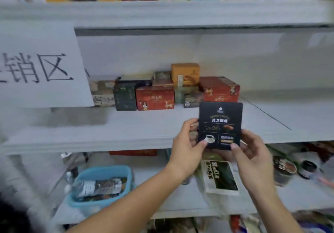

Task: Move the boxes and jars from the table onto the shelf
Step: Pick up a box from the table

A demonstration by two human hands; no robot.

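Both hands on flat black rectangular cardboard box with coffee-cup print (220,125), held upright just in front of white shelf board (126,129). Left hand (187,142) pinches lower left corner; right hand (253,151) pinches lower right. Behind: row of matte red, orange, dark green cartons (173,90). Below: blue plastic tub (101,187).

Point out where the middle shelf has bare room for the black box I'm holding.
Bare: the shelf right of the right-hand red box, and the front strip ahead of the box row, leftward to below the sign. Crowded: the back centre, where boxes stand packed and stacked. The black box is nearest the right patch.
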